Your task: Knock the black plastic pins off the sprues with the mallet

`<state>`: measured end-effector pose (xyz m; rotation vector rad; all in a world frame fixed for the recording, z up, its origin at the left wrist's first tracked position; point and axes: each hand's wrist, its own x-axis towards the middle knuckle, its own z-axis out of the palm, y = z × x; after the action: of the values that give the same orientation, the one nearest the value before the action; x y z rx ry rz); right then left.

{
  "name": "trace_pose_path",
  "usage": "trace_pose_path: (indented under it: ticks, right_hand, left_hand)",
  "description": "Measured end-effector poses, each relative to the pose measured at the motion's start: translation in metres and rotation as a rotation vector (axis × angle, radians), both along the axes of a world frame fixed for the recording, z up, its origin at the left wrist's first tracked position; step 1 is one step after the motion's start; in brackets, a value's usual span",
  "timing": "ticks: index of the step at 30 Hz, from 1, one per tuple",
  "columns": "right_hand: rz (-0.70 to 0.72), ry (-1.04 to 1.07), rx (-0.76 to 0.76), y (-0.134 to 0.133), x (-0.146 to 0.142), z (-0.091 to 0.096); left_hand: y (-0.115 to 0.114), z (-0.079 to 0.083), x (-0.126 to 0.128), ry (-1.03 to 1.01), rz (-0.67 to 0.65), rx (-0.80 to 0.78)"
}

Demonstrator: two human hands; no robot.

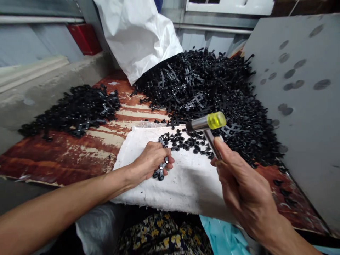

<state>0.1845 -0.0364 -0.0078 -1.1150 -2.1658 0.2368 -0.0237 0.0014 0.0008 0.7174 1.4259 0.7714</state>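
My left hand (150, 161) is closed on a dark jointed linkage piece (161, 171) with round ends, low over a white padded board (186, 184). In my right hand (244, 187) is a small mallet (203, 124), its metal head raised above the board. One face of the head is clear yellow, the other black. Several small black round-headed pegs (190, 141) lie scattered on the far part of the board, just beyond my left hand. My fingers hide part of the linkage and most of the mallet's handle.
A large heap of black parts (207, 81) covers the back and right of the worn red table (98, 152). A smaller pile (79, 106) of linkages lies at left. A white sack (143, 39) hangs over the heap; a grey panel (300, 106) stands at right.
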Motion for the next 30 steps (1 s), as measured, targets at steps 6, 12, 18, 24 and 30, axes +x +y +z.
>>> trace_pose_path:
  ticks: [6,12,18,24,30]
  right_hand:
    - [0.044,-0.017,-0.042,0.002,0.0,-0.008]
    - [0.054,-0.11,-0.148,0.001,-0.001,-0.007]
    - [-0.098,0.37,-0.423,-0.011,0.002,-0.001]
    - [-0.21,0.841,-0.91,-0.016,0.001,-0.008]
    - [-0.213,0.924,-0.966,-0.014,0.0,-0.014]
  left_hand:
    - [0.002,0.001,0.0,0.034,-0.006,-0.029]
    - [0.003,0.004,-0.003,0.015,-0.037,-0.04]
    - [-0.002,0.016,-0.016,-0.045,-0.112,-0.047]
    - [-0.006,0.014,-0.021,0.06,-0.349,0.094]
    - [0.004,0.006,-0.016,0.205,-0.497,0.218]
